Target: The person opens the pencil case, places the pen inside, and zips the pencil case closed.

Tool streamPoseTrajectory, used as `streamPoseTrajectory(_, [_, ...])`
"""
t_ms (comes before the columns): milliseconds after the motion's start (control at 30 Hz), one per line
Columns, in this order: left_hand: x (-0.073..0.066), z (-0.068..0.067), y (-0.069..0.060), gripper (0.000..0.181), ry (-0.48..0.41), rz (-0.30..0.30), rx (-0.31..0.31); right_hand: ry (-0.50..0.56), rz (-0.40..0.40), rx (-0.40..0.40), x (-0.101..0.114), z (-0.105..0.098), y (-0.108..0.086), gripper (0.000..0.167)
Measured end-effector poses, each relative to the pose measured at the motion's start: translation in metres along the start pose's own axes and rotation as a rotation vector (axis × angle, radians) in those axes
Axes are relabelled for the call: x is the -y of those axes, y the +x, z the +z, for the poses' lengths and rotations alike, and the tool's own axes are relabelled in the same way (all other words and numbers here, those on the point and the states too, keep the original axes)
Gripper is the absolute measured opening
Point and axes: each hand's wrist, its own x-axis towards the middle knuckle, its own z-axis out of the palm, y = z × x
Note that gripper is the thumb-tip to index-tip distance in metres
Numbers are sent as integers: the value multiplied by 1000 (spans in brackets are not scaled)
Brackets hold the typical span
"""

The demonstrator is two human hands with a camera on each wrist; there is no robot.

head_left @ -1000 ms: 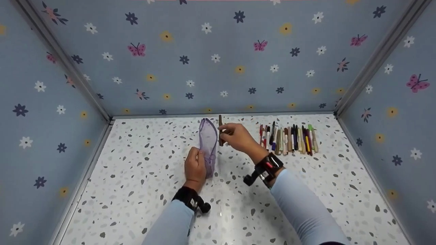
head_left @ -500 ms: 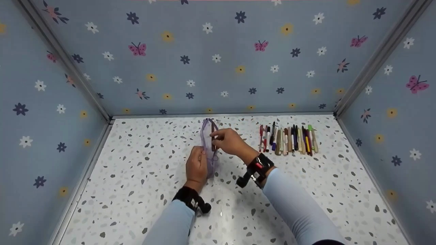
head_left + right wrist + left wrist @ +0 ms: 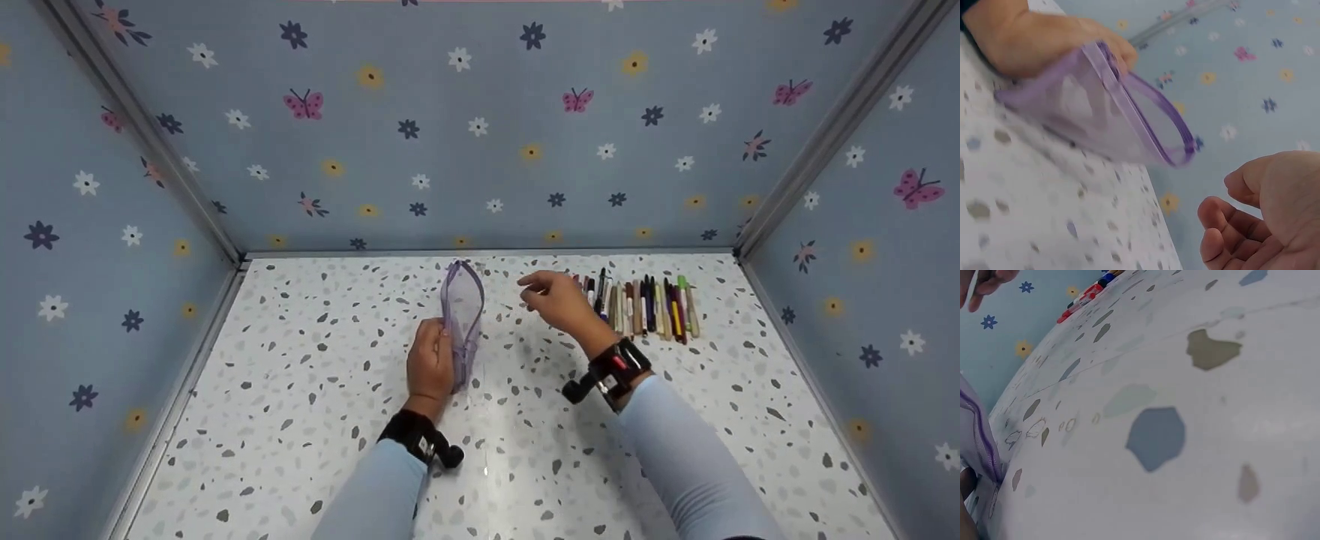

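Note:
A purple mesh pouch (image 3: 463, 300) stands on the table with its zipped mouth spread apart. The left hand (image 3: 430, 363) grips its left side near the lower end; in the right wrist view that hand (image 3: 1055, 45) holds the pouch (image 3: 1089, 107) by one end. Between the pouch and the row of pens, the right hand (image 3: 561, 301) hovers with nothing in it, its fingers loosely bent and parted from the thumb, as the right wrist view of the hand (image 3: 1264, 214) also shows. Whether the brown pen lies inside the pouch cannot be made out.
A row of pens and markers (image 3: 649, 306) lies side by side at the back right of the speckled table (image 3: 315, 420), partly behind the right hand. Flowered blue walls (image 3: 480, 165) stand at the back and both sides.
The right hand carried the brown pen leftward into the pouch's mouth, let go of it, and has moved back right toward the pens. The left hand has kept its grip on the pouch.

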Motion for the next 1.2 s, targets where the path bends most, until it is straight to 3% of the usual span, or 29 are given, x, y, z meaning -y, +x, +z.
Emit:
streamPoseTrajectory(267, [-1,1,0,22,-2,-20,-10,-59,196,-155,-52,-70,-7,39])
streamPoseTrajectory(400, [-1,3,0,23,-27,-59,-4,-95,279,-229,-78,-103,-17,45])
streamPoseTrajectory(567, [-1,4,-1,22,-19,-100,-1,-140,365,-340,-112,-132,-33,48])
streamPoseTrajectory(733, [-2,4,0,19,2,-73,-8,-231,479,-468,-148,-152,-49,48])
streamPoseTrajectory(833, [-2,3,1,19,11,-52,2,-266,502,-488,-161,-158,-56,49])
streamPoseTrajectory(1067, [0,2,2,17,43,-9,-15,-356,495,-460,-177,-160,-63,52])
streamPoseTrajectory(1200, [-1,2,2,19,37,-16,-12,-363,516,-425,-182,-160,-65,42])
